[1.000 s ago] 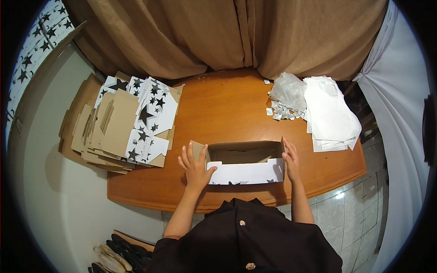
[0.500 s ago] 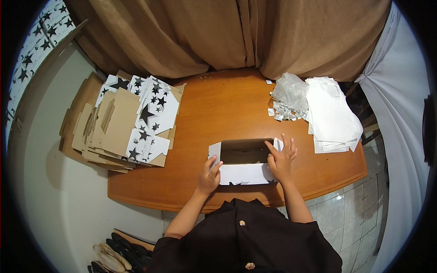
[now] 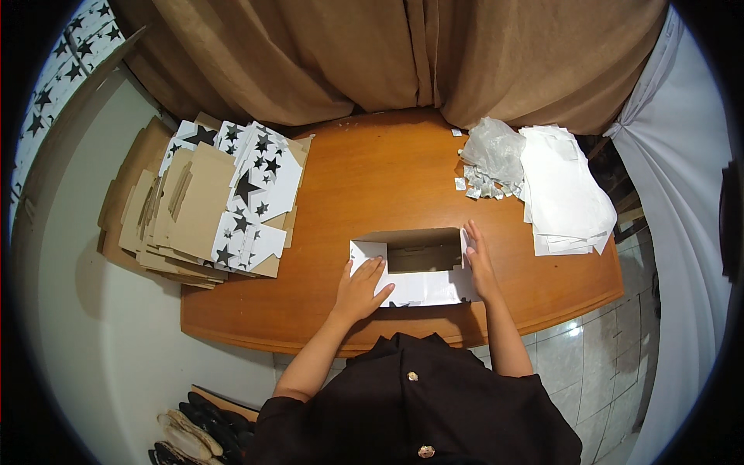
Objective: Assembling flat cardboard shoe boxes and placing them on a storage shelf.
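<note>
An open cardboard box (image 3: 422,288), white outside and brown inside, stands near the front edge of the table. My left hand (image 3: 361,290) lies on its white left flap, fingers stretched out and pressing the flap inward over the opening. Against the right end of the box rests my right hand (image 3: 482,267), its fingers straight and pointing away from me, beside the right flap (image 3: 465,246). That flap still stands up. Part of the right end is hidden behind the hand.
Flat cardboard blanks with black stars (image 3: 256,174) are stacked at the left of the wooden table (image 3: 372,178). On the right are a crumpled clear plastic bag (image 3: 494,151), several small silvery packets (image 3: 484,186) and white paper sheets (image 3: 570,194). A brown curtain (image 3: 349,54) hangs behind.
My left hand has moved from the box's left side onto the left flap, which is now folded inward. My right hand's fingers have come off the rim and straightened along the right end.
</note>
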Motion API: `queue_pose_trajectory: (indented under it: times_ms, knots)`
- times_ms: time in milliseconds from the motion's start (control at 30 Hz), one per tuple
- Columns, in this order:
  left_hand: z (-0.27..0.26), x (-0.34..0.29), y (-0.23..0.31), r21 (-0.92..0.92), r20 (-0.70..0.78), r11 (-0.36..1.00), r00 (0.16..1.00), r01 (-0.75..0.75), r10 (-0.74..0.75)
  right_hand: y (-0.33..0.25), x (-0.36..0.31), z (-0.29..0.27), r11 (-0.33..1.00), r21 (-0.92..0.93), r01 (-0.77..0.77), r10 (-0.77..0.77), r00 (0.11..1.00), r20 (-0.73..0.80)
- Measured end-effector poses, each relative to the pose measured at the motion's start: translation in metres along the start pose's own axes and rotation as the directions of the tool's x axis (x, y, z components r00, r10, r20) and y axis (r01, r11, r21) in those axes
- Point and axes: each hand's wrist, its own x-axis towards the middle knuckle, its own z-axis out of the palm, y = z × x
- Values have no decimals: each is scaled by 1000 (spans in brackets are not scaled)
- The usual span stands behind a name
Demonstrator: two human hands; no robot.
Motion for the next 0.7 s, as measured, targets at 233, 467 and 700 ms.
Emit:
queue_pose_trajectory:
  times_ms: [233, 467, 700]
  knots:
    - [-7, 2, -5, -164, 43, 986, 999, 10, -3, 0, 10, -25, 915, -400, 57, -47, 998, 34]
    - [-20, 46, -2, 1, -90, 995, 991, 97, -96, 24, 3, -18, 872, -479, 100, -84, 995, 55]
    - [-12, 43, -5, -311, -185, 946, 970, 93, -156, 7, 3, -5, 767, -642, 1, -4, 1000, -4]
